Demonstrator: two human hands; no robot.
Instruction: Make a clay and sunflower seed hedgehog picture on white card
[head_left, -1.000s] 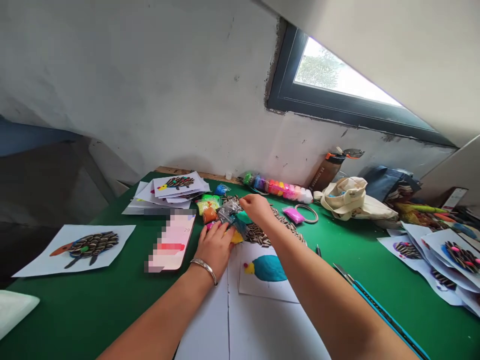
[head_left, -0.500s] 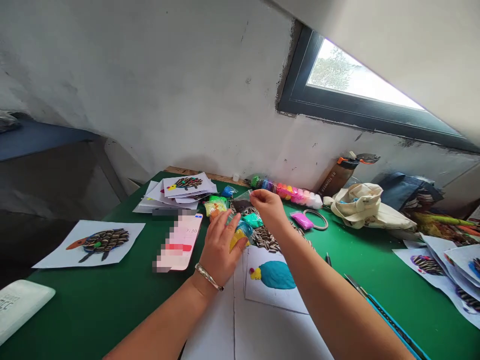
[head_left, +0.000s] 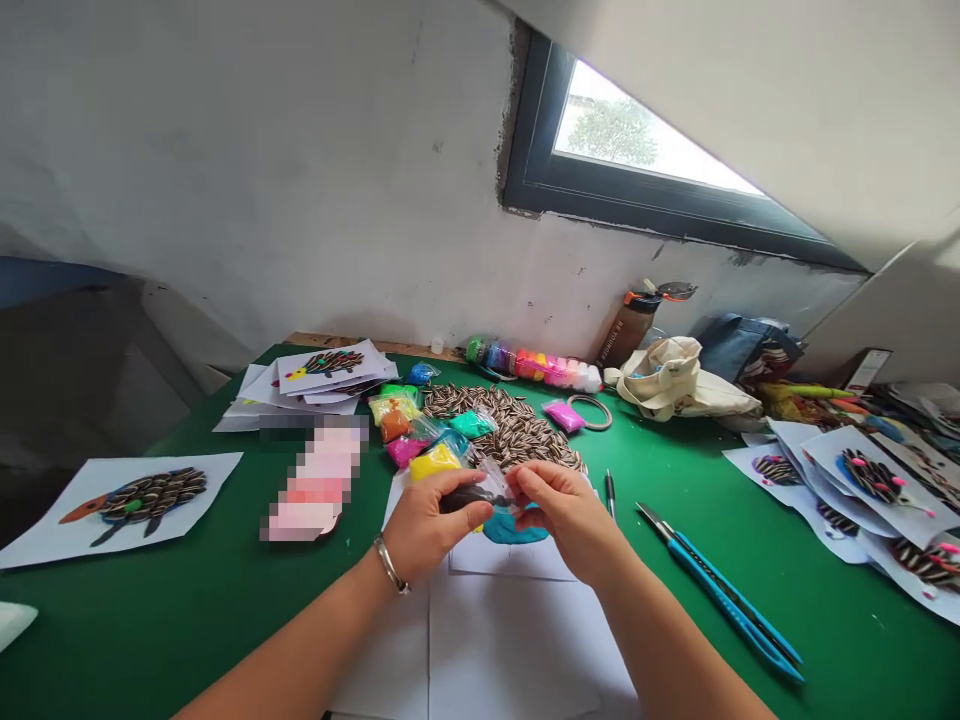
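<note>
A small clear plastic bag of black modelling clay (head_left: 466,497) is held between my hands above the paper. My left hand (head_left: 424,525) is closed around the clay-filled part, thumb and fingers on either side. My right hand (head_left: 570,520) pinches the bag's clear plastic end. Below them, partly hidden, a blue clay body (head_left: 514,530) lies on a white sheet (head_left: 517,567). Just beyond my left hand is a bag of yellow clay (head_left: 435,460), beside orange, magenta and green bags. A heap of striped sunflower seeds (head_left: 525,435) spreads behind my hands.
Blue-handled tweezers (head_left: 731,590) and a pen (head_left: 610,495) lie on the right. Seed-covered pictures (head_left: 870,475) are stacked at far right, with another stack (head_left: 322,365) at back left. A phone (head_left: 319,480) lies on the left. A bottle (head_left: 626,328) and cloth bag (head_left: 667,375) stand behind.
The bag of black clay has come from the seed heap toward me, over the blue clay body. My left hand has moved from the clay bags onto it. The view has shifted right.
</note>
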